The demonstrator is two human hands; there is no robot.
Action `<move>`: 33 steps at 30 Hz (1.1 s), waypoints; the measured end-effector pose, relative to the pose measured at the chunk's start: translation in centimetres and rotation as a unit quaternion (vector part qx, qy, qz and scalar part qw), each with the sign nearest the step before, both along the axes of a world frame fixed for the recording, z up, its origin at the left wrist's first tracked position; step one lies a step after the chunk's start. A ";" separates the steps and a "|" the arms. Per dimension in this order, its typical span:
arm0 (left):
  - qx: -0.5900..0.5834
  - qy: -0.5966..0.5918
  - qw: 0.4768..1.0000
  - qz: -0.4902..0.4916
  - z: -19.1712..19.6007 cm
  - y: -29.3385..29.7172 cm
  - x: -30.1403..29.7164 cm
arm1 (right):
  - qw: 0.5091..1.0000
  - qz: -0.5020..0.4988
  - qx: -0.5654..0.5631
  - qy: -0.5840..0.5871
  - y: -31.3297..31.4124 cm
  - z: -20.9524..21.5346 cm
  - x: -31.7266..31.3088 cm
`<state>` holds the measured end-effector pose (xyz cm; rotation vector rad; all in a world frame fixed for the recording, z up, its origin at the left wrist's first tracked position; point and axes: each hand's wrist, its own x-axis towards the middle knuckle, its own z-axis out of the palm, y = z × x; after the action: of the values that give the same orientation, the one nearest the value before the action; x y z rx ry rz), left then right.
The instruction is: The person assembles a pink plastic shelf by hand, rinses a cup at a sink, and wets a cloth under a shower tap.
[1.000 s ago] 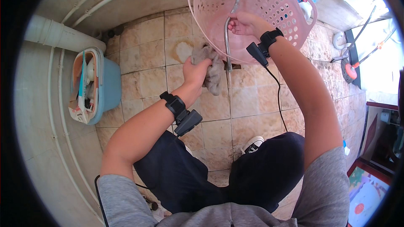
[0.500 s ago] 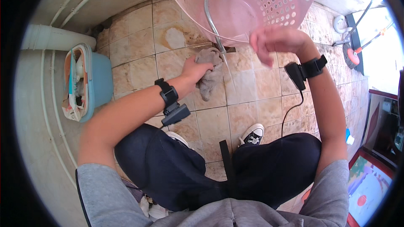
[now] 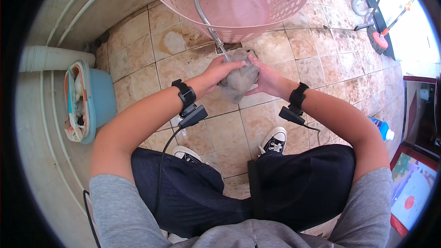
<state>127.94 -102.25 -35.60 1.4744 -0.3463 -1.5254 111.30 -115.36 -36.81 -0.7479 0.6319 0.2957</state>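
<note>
The left hand (image 3: 215,73) and right hand (image 3: 269,79) grasp the cloth (image 3: 240,84) between them just below the hose (image 3: 199,7), where turning and squeezing each fold under the water (image 3: 225,55) should wet it evenly.

Light-blue bucket (image 3: 103,98) stands at left, near thick white pipe (image 3: 55,59); red-headed brush (image 3: 378,41) and white-capped blue bottle (image 3: 381,127) show at right.

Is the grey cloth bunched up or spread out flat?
Bunched up: the grey cloth is gathered into a lump between the left hand and the right hand.
</note>
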 end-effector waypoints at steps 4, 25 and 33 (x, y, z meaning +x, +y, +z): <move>0.030 -0.030 0.999 0.015 -0.8 -0.3 -0.9 | 0.999 -0.041 -0.005 0.017 1.5 -0.3 0.2; 0.066 -0.217 0.974 0.012 -2.2 5.5 3.3 | 0.295 -0.206 -0.860 -0.361 -10.0 35.7 15.9; 0.043 -0.204 0.976 0.065 -4.0 5.3 5.2 | 0.104 -0.306 -0.879 -0.351 -12.3 55.3 27.7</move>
<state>133.18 -96.98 -39.64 1.8444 -0.4182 -1.1408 138.95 -127.67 18.50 -2.5097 -0.1350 -2.1241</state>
